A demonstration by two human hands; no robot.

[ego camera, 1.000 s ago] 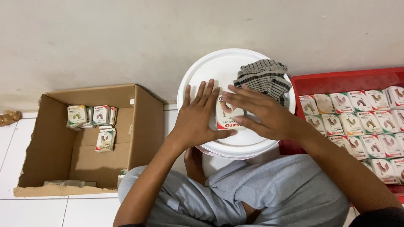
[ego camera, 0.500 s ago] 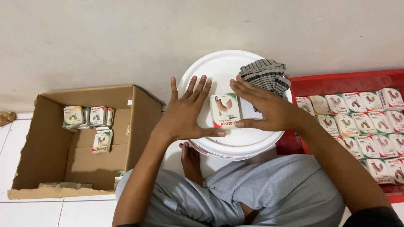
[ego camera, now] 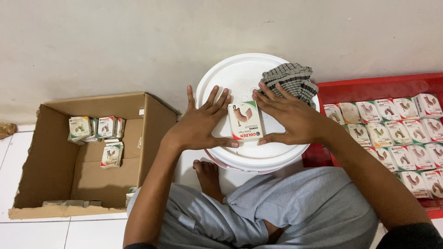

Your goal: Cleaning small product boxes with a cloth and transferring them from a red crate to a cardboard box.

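A small white carton (ego camera: 245, 121) with a brown elbow fitting pictured on it lies flat on the lid of a white bucket (ego camera: 240, 76). My left hand (ego camera: 200, 121) lies flat on the lid, fingers spread, against the carton's left side. My right hand (ego camera: 290, 119) lies flat against its right side, fingers apart. Neither hand grips the carton. A checked cloth (ego camera: 290, 80) sits bunched on the lid just beyond my right hand.
An open cardboard box (ego camera: 55, 161) on the white tiled floor at left holds a few similar cartons (ego camera: 98, 127). A red tray (ego camera: 369, 88) at right holds several rows of cartons (ego camera: 397, 129). A plain wall stands behind. My crossed legs are below the bucket.
My hands, which were working the carton together, have spread apart and pressed flat on the lid at either side of it. The carton now lies flat, face up.
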